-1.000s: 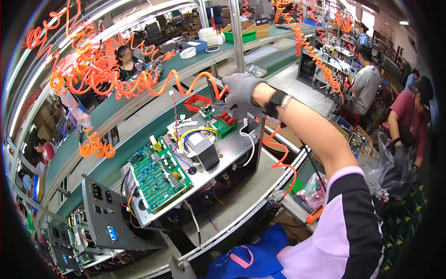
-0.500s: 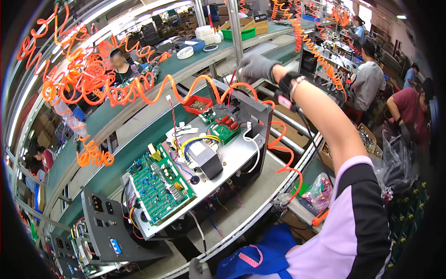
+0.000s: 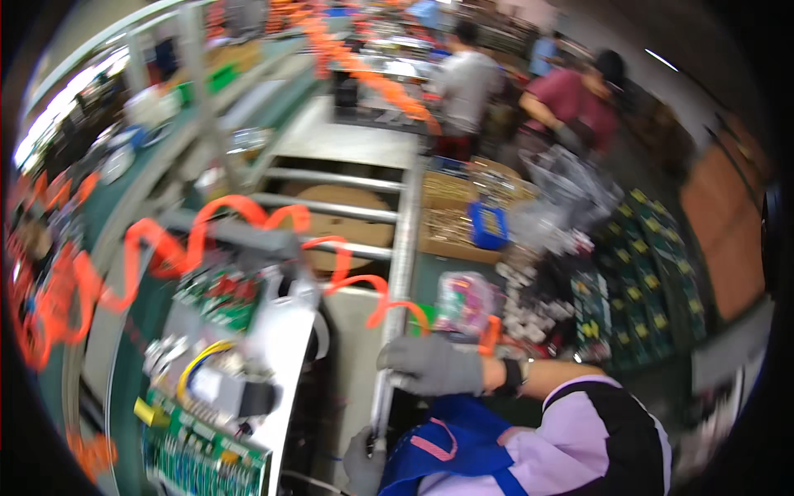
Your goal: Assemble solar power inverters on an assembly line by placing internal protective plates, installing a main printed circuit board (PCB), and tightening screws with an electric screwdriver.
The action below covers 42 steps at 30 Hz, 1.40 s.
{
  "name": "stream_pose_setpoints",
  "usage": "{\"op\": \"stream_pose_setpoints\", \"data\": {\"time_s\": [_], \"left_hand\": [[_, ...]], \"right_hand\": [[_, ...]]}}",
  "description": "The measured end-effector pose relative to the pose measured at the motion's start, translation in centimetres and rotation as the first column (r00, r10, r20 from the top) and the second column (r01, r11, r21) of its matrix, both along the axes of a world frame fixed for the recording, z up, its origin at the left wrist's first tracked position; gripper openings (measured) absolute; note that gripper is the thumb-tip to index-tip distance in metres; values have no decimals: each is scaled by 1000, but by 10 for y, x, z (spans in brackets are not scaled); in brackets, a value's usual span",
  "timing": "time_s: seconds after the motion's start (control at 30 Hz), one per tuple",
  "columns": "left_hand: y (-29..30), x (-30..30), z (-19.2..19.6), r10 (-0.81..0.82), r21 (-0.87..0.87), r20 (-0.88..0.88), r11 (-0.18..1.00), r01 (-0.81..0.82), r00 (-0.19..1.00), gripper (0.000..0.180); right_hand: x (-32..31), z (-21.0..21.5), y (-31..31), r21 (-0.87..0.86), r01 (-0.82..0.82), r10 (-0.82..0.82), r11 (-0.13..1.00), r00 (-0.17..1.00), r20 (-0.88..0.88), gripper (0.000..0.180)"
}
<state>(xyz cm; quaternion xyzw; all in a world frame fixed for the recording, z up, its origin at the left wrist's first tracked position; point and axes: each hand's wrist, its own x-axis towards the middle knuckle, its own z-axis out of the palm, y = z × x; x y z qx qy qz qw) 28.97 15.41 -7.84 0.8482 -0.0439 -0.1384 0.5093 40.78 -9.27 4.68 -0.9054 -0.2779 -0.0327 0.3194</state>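
My right hand (image 3: 434, 366), in a grey glove, is low over the metal rail (image 3: 404, 248) in front of my blue apron (image 3: 442, 438). Its fingers are curled; what they hold, if anything, is blurred. Below it, at the same rail, my left hand (image 3: 362, 465), also gloved, is closed, and its contents are too small to make out. To the left lies an opened electronic unit with a pale metal plate (image 3: 285, 380). On that plate sit a green circuit board (image 3: 203, 455), a dark-sided transformer (image 3: 248, 397) with yellow wires, and another green board (image 3: 219, 293).
An orange coiled hose (image 3: 198, 231) hangs across the unit toward the rail. Right of the rail are cardboard boxes of small parts (image 3: 447, 231), a blue box (image 3: 488, 226), bagged parts (image 3: 463, 302) and stacked green boards (image 3: 637, 289). Metal rollers (image 3: 331, 211) lie beyond the unit. Several people work further back.
My view has swung to the right. My right hand has come down from beyond the unit to the rail by my apron. My left hand remains low at the rail.
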Motion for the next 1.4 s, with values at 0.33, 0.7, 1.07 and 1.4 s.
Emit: {"op": "stream_pose_setpoints", "data": {"time_s": [0.33,0.7,1.07,1.4], "left_hand": [[-44,36,2,-361,146,-78,918,369,929,42],[-143,10,13,-276,104,-101,952,287,956,45],[-204,-7,19,-94,109,3,990,93,996,40],[-191,29,69,196,-240,162,959,-154,967,33]], "right_hand": [[-181,-134,-167,-181,898,-892,402,338,-301,34],[-216,-226,-408,81,925,-780,-371,-263,-568,41],[-193,-50,-360,555,827,-726,-85,330,-603,7],[-37,102,-188,787,327,-129,523,943,-306,7]]}}
